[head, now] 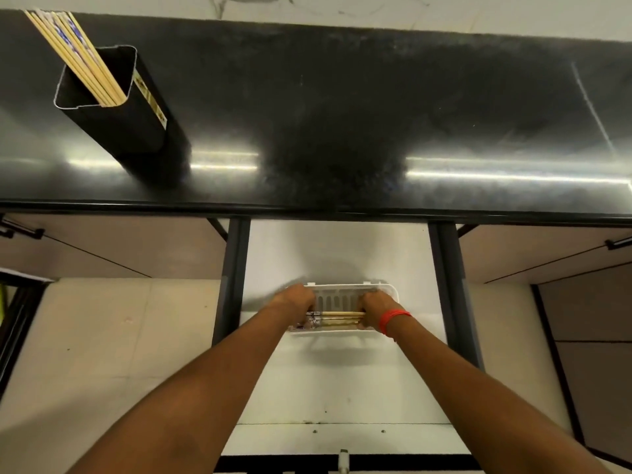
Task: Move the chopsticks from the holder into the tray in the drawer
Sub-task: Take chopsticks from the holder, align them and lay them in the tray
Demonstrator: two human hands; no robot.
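A black square holder stands on the dark countertop at the far left, with several pale chopsticks leaning out of it. Below the counter an open white drawer holds a white slotted tray. A bundle of chopsticks lies across the tray's near side. My left hand grips the bundle's patterned left end. My right hand, with a red band at the wrist, grips its right end. Both hands rest inside the tray.
The glossy black countertop spans the view above the drawer. Dark drawer rails run along both sides of the drawer. Open cabinet doors flank it at left and right. A small handle sits on the drawer front.
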